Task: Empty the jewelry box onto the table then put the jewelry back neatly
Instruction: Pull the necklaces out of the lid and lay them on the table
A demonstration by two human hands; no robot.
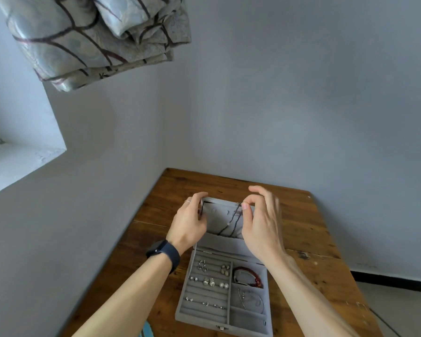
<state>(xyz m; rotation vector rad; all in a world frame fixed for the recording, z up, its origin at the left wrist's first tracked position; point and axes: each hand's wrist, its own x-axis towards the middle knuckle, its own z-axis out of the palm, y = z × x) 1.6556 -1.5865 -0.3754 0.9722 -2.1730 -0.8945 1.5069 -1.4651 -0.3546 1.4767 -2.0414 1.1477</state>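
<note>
While the left hand [189,222] grips the lid [216,212], the right hand [261,226] pinches a necklace [234,218]

A grey jewelry box [223,291] lies open on a wooden table [301,229], its lid [219,218] raised. The left hand [188,221] grips the lid's left edge. The right hand [259,221] pinches a dark necklace [233,221] at the lid's top edge. Earrings [208,282] sit in the ring rows; a red bracelet [249,276] lies in the right compartment.
</note>
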